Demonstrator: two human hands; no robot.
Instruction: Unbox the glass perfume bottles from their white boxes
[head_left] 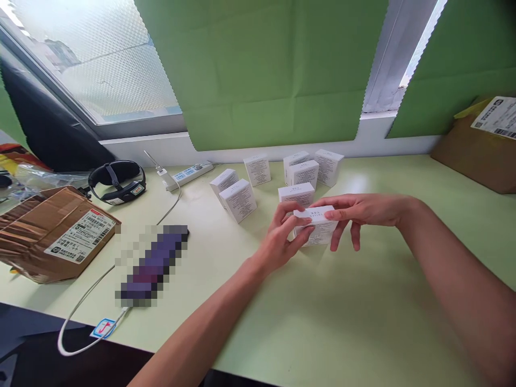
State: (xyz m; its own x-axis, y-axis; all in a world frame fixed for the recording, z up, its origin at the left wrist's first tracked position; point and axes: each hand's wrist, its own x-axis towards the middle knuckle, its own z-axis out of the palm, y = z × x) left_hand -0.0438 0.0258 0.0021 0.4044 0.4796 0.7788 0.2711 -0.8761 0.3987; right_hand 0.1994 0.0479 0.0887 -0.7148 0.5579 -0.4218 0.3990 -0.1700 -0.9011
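Note:
Both hands are on one small white printed box (318, 235) that stands on the pale green table. My left hand (284, 234) pinches it at its left end, with fingers on the top and front. From the right, my right hand (355, 212) grips the box's top right corner between thumb and forefinger, its other fingers hanging loose. Just behind stands another white box (297, 192), close to my left fingers. Further back are more white boxes, among them one alone (258, 170), a pair at the left (238, 201) and a cluster at the right (304, 173).
To the left lie a torn brown carton (52, 231), a black head-strap device (116, 183), a power strip (189, 174) and a blurred-out phone (155, 263) on a white cable (86, 293). Another carton (479, 145) sits at the far right. A green blind (274, 75) hangs behind.

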